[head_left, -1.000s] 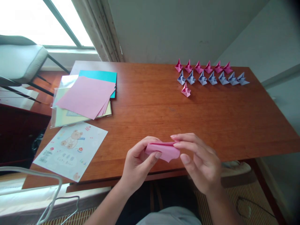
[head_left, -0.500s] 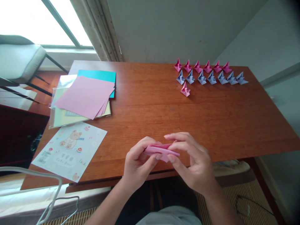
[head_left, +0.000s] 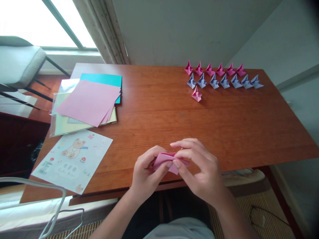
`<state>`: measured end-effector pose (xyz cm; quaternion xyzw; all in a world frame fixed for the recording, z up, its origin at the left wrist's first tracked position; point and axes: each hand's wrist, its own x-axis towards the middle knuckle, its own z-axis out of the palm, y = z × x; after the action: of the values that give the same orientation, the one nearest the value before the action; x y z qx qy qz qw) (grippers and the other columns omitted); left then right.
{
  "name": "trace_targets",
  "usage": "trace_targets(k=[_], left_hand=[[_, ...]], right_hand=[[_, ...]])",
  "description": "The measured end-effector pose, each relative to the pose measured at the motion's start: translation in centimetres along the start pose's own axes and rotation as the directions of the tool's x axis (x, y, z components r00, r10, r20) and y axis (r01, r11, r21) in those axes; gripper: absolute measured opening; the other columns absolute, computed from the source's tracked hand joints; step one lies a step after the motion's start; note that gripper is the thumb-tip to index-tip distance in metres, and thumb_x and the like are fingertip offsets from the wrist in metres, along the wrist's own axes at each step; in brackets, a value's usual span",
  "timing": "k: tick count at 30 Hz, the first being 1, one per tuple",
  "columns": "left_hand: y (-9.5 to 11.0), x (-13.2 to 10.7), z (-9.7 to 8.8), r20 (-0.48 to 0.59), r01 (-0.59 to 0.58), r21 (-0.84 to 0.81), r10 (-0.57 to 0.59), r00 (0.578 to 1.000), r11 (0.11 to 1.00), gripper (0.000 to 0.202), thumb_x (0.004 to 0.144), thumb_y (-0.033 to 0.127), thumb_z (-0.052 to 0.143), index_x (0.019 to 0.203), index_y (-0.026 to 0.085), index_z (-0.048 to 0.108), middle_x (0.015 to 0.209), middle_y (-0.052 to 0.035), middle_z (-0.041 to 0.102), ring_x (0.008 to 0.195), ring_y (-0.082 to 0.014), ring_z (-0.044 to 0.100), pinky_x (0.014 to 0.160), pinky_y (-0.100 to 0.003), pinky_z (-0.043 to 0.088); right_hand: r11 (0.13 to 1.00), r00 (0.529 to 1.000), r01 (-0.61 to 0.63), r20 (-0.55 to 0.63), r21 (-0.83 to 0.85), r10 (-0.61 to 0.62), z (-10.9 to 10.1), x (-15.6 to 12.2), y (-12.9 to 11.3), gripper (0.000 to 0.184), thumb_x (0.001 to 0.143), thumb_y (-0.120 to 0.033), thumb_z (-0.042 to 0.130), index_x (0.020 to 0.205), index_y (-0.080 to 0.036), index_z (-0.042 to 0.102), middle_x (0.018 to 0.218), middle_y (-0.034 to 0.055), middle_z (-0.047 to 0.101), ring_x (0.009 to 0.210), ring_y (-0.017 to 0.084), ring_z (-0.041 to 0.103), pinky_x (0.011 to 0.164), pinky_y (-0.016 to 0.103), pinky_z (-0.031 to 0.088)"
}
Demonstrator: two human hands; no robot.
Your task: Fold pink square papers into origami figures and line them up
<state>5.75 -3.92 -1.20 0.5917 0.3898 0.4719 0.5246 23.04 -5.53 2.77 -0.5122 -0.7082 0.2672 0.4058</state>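
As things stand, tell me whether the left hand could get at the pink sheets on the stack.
Probably yes: only bare table lies between the left hand and the pink sheets, though its fingers pinch the folded pink paper with the right hand.

i log bright daylight from the window [head_left: 50, 23] upper left, blown out to white. table [head_left: 159, 113] evenly lit, small soft shadows beside the folded figures [head_left: 224, 81]. left hand [head_left: 144, 174], right hand [head_left: 201, 174] and pinched pink paper [head_left: 163, 161] sharp. corners darken, edges bend.
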Motion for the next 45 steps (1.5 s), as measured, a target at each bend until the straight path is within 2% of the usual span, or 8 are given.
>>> trace_targets(k=[8,19,25,28,32,37,45], left_hand=[[-0.2,0.1,-0.1,0.081,0.0,0.083,-0.007,0.997,0.997,0.001,0.091,0.018,0.067,0.093,0.019,0.067,0.082,0.0001,0.065,0.071,-0.012,0.059,0.065,-0.023,0.045],[-0.4,0.1,0.0,0.109,-0.058,0.169,0.04,0.993,0.984,0.004,0.092,0.014,0.066,0.094,0.018,0.065,0.085,-0.0003,0.066,0.075,-0.0111,0.061,0.07,-0.021,0.048],[-0.6,0.0,0.2,0.135,-0.1,0.222,0.071,0.988,0.97,0.01,0.094,0.012,0.061,0.085,0.018,0.06,0.079,0.0006,0.06,0.07,-0.0096,0.055,0.065,-0.02,0.044],[-0.7,0.0,0.3,0.147,-0.109,0.229,0.076,0.986,0.967,0.009,0.094,0.012,0.06,0.087,0.018,0.06,0.079,0.0006,0.059,0.07,-0.0096,0.054,0.065,-0.02,0.044],[-0.6,0.0,0.3,0.158,-0.097,0.226,0.062,0.985,0.969,0.007,0.095,0.014,0.06,0.09,0.018,0.061,0.08,0.0001,0.06,0.071,-0.0101,0.055,0.066,-0.02,0.045],[-0.4,0.1,0.2,0.141,-0.078,0.206,0.05,0.989,0.975,0.011,0.095,0.015,0.061,0.084,0.017,0.06,0.075,0.001,0.057,0.068,-0.0099,0.052,0.064,-0.021,0.042],[-0.2,0.2,-0.2,0.111,0.052,0.143,-0.069,0.991,0.988,0.016,0.096,0.025,0.061,0.082,0.017,0.064,0.074,-0.0008,0.06,0.065,-0.0116,0.052,0.062,-0.024,0.041]], right_hand=[[1.0,1.0,-0.016,0.015,-0.01,0.017,0.0,0.8,-0.4,0.01,0.09,-0.014,0.064,0.096,-0.021,0.066,0.114,0.0065,0.07,0.111,0.022,0.061,0.098,0.039,0.049],[0.999,0.999,-0.052,0.0,-0.005,0.052,0.3,1.1,-0.6,0.013,0.089,-0.009,0.062,0.089,-0.022,0.064,0.11,0.0044,0.071,0.109,0.021,0.061,0.097,0.037,0.05],[0.998,0.997,-0.07,-0.026,0.003,0.07,0.7,1.3,-1.0,0.01,0.089,-0.012,0.064,0.09,-0.022,0.065,0.107,0.0044,0.072,0.107,0.021,0.061,0.096,0.038,0.05],[0.996,0.996,-0.084,-0.022,0.014,0.084,0.8,1.4,-1.1,0.011,0.089,-0.011,0.063,0.086,-0.022,0.063,0.105,0.0041,0.072,0.105,0.021,0.062,0.095,0.038,0.05],[0.994,0.995,-0.103,-0.004,0.042,0.104,0.8,1.4,-1.1,0.012,0.088,-0.01,0.063,0.085,-0.022,0.062,0.104,0.004,0.072,0.105,0.021,0.062,0.094,0.037,0.05],[0.99,0.992,-0.126,0.005,0.066,0.126,0.8,1.4,-0.8,0.011,0.089,-0.012,0.064,0.087,-0.022,0.064,0.106,0.0036,0.071,0.106,0.02,0.063,0.095,0.037,0.05],[0.981,0.983,-0.183,0.032,0.064,0.181,0.4,1.0,-0.3,0.008,0.09,-0.014,0.063,0.088,-0.022,0.064,0.107,0.0042,0.071,0.105,0.02,0.064,0.093,0.035,0.05]])
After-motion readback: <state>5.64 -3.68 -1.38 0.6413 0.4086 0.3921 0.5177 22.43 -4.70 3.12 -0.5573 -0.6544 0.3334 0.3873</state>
